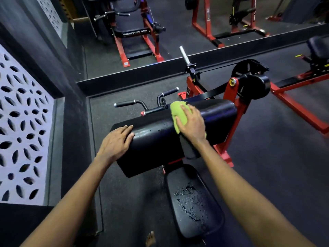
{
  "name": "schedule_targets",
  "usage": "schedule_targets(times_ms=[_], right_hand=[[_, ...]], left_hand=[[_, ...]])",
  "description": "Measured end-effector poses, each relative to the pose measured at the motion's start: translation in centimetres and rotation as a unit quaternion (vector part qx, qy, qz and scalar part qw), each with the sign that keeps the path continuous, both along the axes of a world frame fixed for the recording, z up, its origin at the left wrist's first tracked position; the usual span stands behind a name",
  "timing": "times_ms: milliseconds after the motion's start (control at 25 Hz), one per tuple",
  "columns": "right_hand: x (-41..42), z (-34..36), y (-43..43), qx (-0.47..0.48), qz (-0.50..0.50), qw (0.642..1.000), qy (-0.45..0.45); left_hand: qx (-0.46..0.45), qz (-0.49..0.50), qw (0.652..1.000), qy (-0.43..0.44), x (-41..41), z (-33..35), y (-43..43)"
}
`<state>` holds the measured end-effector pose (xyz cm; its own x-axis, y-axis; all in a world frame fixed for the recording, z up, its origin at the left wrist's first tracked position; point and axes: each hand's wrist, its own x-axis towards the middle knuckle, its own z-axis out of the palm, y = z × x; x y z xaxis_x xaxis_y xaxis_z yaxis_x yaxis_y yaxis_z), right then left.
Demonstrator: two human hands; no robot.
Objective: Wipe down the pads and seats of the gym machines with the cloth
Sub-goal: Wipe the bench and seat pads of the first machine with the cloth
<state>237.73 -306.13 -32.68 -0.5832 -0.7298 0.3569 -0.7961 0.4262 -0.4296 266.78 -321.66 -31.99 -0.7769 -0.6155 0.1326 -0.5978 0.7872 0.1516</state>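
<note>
On the far left is a pale wall panel (19,125) full of leaf-shaped holes, set in a dark wall. The floor (276,166) is dark, rubbery matting. Along the back runs a long mirror (178,38) low on the wall, and red gym machines show in it.

In the middle stands a curl machine with a big black arm pad (156,139), rounded on top and shiny. The person's left hand (115,141) rests flat on the left end of the pad, fingers straight and close together, holding nothing. Just behind the pad two black handles (128,103) stick out.

Further right, on the top of the pad near its far edge, lies a green cloth (179,114). The right hand (193,124) presses down on it. The fingers (186,111) are spread across the cloth and bend gently with the round pad. The cloth peeks out past the fingertips and beside the thumb, and a small bit shows under the wrist.

Below the pad is the black seat (213,223), with water drops (190,200) sitting in its middle. A bare foot (151,238) stands on the floor by its near left corner.

To the right, the red frame (231,107) holds the pad up, with a silver weight peg (184,54) poking up behind it.
</note>
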Motion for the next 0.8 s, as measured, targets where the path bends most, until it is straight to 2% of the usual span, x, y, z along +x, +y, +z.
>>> schedule_targets(times_ms=[80, 160, 240, 360, 440, 480, 640, 720, 800], right_hand=[[-0.3, 0.5, -0.4, -0.008, -0.081, 0.996, -0.047], [2.9, 0.9, -1.7, -0.005, -0.131, 0.989, -0.061], [8.0, 0.9, -2.9, -0.014, -0.103, 0.993, -0.054], [15.4, -0.1, -2.9, 0.003, 0.012, 1.0, -0.02], [14.4, -0.1, -2.5, 0.008, 0.062, 0.998, 0.0], [12.6, 0.1, -2.4, 0.004, 0.048, 0.999, 0.008], [5.9, 2.1, -2.8, 0.031, -0.103, 0.992, -0.063], [7.4, 2.6, -4.7, 0.073, -0.123, 0.989, -0.026], [10.6, 2.8, -6.4, 0.089, -0.089, 0.992, 0.018]], left_hand=[[-0.005, 0.012, 1.0, 0.0, 1.7, -0.8, -1.3], [0.004, 0.02, 0.999, 0.031, 2.0, -1.8, -1.4], [0.028, 0.031, 0.996, 0.083, 1.5, -2.2, -1.1], [0.087, 0.034, 0.982, 0.163, 2.0, -2.3, -1.2], [0.125, 0.032, 0.969, 0.211, 2.7, -2.5, -1.5], [0.137, 0.033, 0.964, 0.226, 3.0, -2.5, -1.6], [0.146, 0.027, 0.96, 0.239, 3.2, -2.5, -1.5], [0.155, 0.036, 0.956, 0.248, 3.0, -2.9, -1.6], [0.171, 0.046, 0.949, 0.262, 3.0, -3.4, -1.7]])
